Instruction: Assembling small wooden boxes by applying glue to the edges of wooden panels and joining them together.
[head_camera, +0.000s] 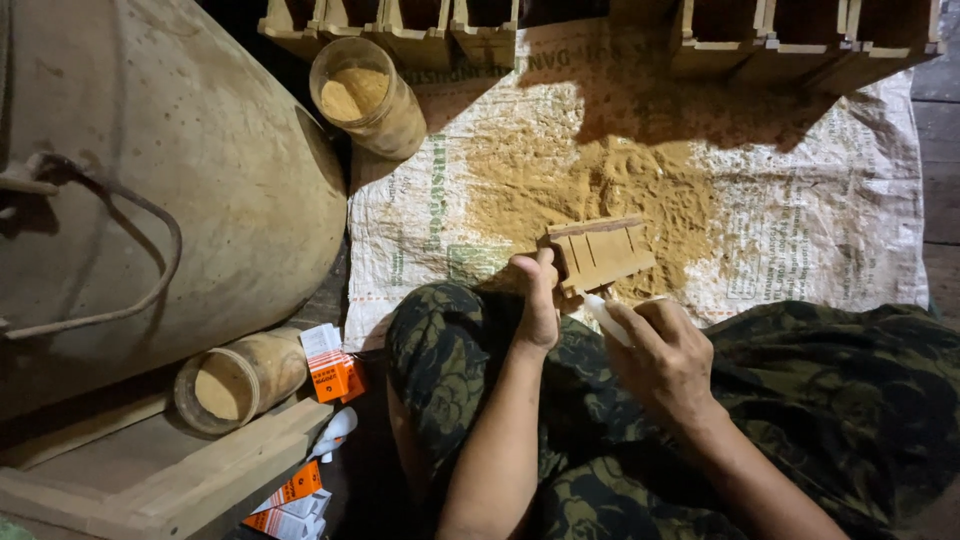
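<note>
My left hand (538, 300) grips the near left end of a small wooden mould (600, 255) with several slots, holding it above my lap. My right hand (665, 355) holds a thin white tube (605, 317) whose tip touches the mould's near edge. Both hands hover over my knees, which are covered in dark patterned cloth (450, 350). Beneath and beyond the mould lies a heap of tan powder (590, 180) spread on a white woven sack (800, 200).
A jar of tan powder (365, 95) stands at the sack's far left corner. Another jar (240, 380) lies on its side on wooden planks (170, 480). A large round vessel (170, 180) fills the left. Wooden racks (780, 40) line the far edge. Orange-white packets (330, 365) lie nearby.
</note>
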